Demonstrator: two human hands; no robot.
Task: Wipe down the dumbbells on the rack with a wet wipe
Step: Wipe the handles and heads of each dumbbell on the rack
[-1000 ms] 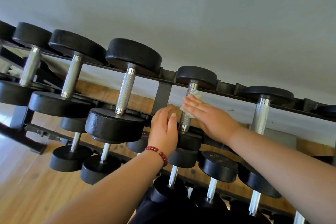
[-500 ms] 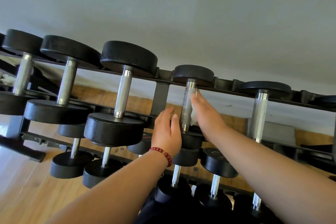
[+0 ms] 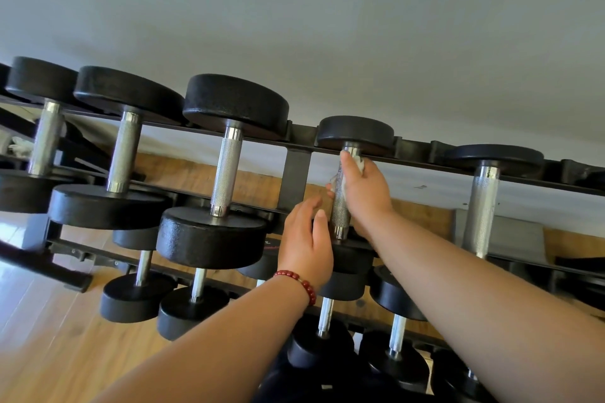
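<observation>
At the left end of the rack's (image 3: 297,173) top rail, the big dumbbells (image 3: 226,170) show no sheen or streaks I can read, so I cannot tell whether they are done. My left hand (image 3: 306,245) hovers loose and empty, fingers relaxed, just beside the small dumbbell (image 3: 355,134) near the rail's middle. My right hand (image 3: 365,196) is curled round that dumbbell's knurled grip, pressing the wet wipe (image 3: 360,163) against it close to the far head. I judge this one mid-wipe. Its heads, the right-end dumbbell (image 3: 481,206) and the lower-row dumbbells (image 3: 196,301) look left to do.
</observation>
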